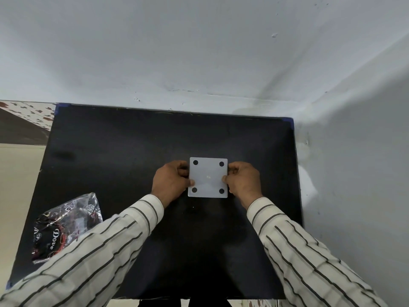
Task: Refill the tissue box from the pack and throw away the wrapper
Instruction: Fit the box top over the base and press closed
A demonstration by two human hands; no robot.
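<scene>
A square white tissue box (208,177) sits at the middle of the black table (124,151), its flat face with four black round dots turned up. My left hand (170,182) grips its left side and my right hand (242,181) grips its right side, thumbs resting on the top face. The wrapper (64,227), a crumpled clear plastic pack with dark "Dove" print, lies at the table's left front edge, partly behind my left sleeve. I cannot tell whether tissues are inside it.
The table stands in a corner, with a white wall behind it and another close on the right. Tiled floor shows past the table's left edge. No bin is in view.
</scene>
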